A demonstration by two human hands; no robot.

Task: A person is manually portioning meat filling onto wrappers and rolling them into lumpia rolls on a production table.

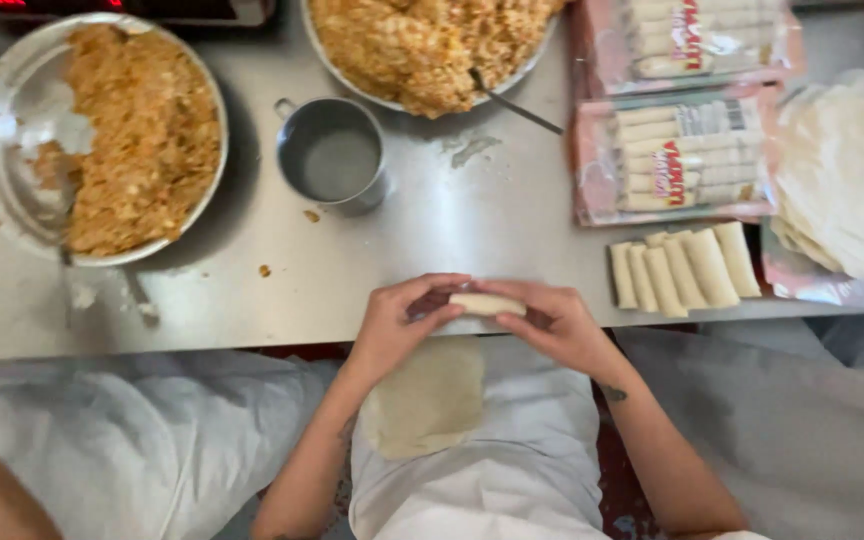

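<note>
Both hands meet at the near edge of the brushed steel table (472, 230), curled around a pale, thin-skinned cylindrical roll (487, 304) held crosswise between them. On the left hand (397, 325) the fingers are bent inward and nearly closed, the tips pressing on the roll's left end; the right hand (552, 322) is likewise curled, its fingers wrapped over the right end with the thumb underneath. Just below the hands, a loose pale round wrapper sheet (424, 400) lies on the person's white apron (512, 470). To the right of the hands, a row of finished pale rolls (682, 268) lies side by side on the table, close to a stack of thin white round wrappers (847, 170). Beyond them sit two pink-edged clear plastic packs of rolls (677, 155). Near the table's middle stands a small steel cup with a handle (334, 155), holding a pale liquid. At the left is a wide round metal bowl (2, 90) part-filled with orange-brown shredded filling (142, 130), and a second round dish of the same filling (427, 45) sits at the far edge with a metal utensil (517, 105) stuck in it.
</note>
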